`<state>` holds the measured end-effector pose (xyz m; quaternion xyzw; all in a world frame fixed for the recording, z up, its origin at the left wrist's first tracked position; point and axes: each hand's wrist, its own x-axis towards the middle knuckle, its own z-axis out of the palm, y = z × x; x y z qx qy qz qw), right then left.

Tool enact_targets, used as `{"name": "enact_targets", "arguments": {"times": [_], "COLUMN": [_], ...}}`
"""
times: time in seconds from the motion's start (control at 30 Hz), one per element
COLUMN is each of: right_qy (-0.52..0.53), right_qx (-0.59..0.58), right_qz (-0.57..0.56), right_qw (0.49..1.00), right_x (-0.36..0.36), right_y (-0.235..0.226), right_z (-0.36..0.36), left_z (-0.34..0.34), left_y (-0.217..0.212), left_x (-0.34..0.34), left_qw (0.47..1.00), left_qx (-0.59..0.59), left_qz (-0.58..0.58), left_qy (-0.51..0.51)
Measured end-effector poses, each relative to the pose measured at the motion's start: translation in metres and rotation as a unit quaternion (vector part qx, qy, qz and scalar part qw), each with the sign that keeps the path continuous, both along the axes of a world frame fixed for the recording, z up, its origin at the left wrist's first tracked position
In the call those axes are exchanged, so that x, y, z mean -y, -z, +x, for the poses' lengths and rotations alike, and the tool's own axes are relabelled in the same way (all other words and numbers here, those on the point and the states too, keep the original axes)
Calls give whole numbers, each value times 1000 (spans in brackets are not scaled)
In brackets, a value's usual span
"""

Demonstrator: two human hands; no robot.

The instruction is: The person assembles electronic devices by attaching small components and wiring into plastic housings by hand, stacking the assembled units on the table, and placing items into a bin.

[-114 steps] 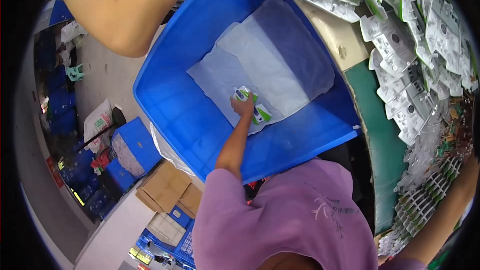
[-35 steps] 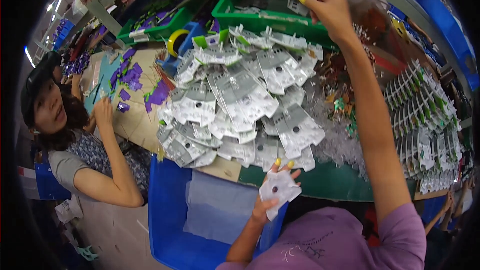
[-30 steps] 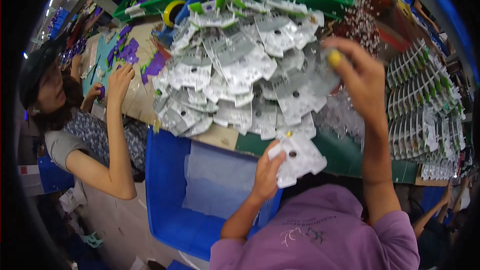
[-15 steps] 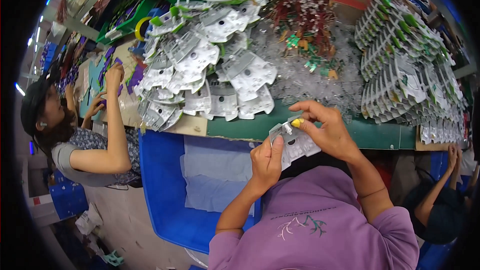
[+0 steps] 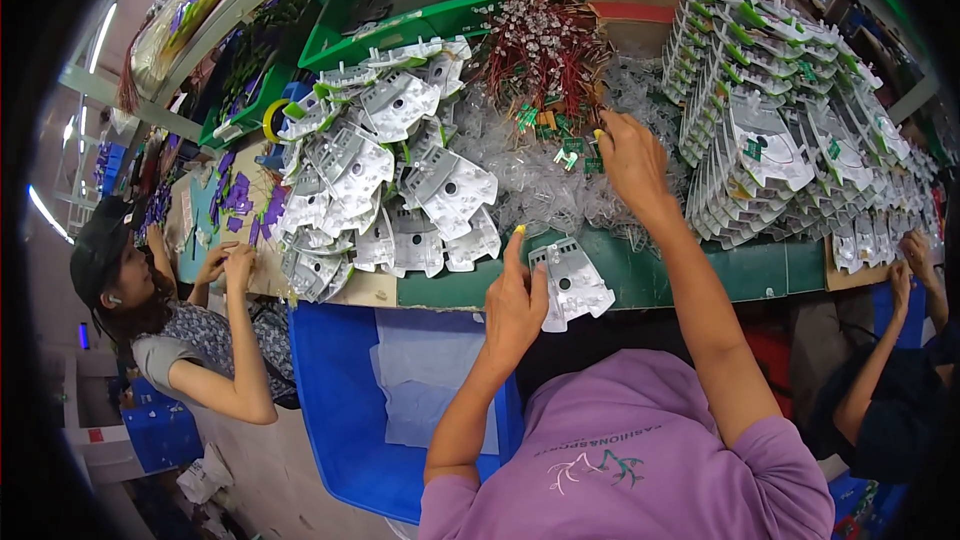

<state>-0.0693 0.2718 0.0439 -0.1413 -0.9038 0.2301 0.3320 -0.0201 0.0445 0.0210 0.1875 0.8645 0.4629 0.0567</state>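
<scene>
A grey-and-white moulded plastic housing [image 5: 578, 285] with a round dark hole tilts at the front edge of the bench. My left hand [image 5: 515, 315] grips its left side, thumb against the face. The left index finger, with a yellow tip cover, points up apart from it. Farther forward, my right hand [image 5: 635, 165] reaches to the red-wire bundle [image 5: 545, 45], fingers bent and slightly apart; nothing shows between them. Just left of its fingertips lie small green circuit boards [image 5: 570, 155]. Beneath them spreads a heap of clear plastic pieces [image 5: 530, 190].
Loosely piled housings [image 5: 350, 170] stand at left; stacked rows [image 5: 750, 140] rise at right. A green bin [image 5: 400, 25] with dark parts is behind. Below the bench edge sits a blue bin [image 5: 330, 410] lined with pale sheets. One co-worker [image 5: 210, 340] works at left, another [image 5: 880, 370] at right.
My right hand has left the housing and moved forward to the wires and circuit boards. My left hand still holds the housing, its index finger now raised. The view has shifted slightly.
</scene>
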Motion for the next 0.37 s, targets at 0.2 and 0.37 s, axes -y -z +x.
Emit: {"name": "enact_targets", "arguments": {"times": [0.2,0.37], "right_qy": [-7,-32], "right_qx": [30,33], "right_qz": [-17,-31], "right_qw": [999,998], "right_x": [7,11], "right_y": [-28,-20], "right_z": [34,44], "left_z": [5,-5], "left_y": [-29,-23], "left_x": [12,1], "left_qw": [993,986], "left_qx": [-116,-4], "left_qz": [-14,151], "left_qy": [-10,69]}}
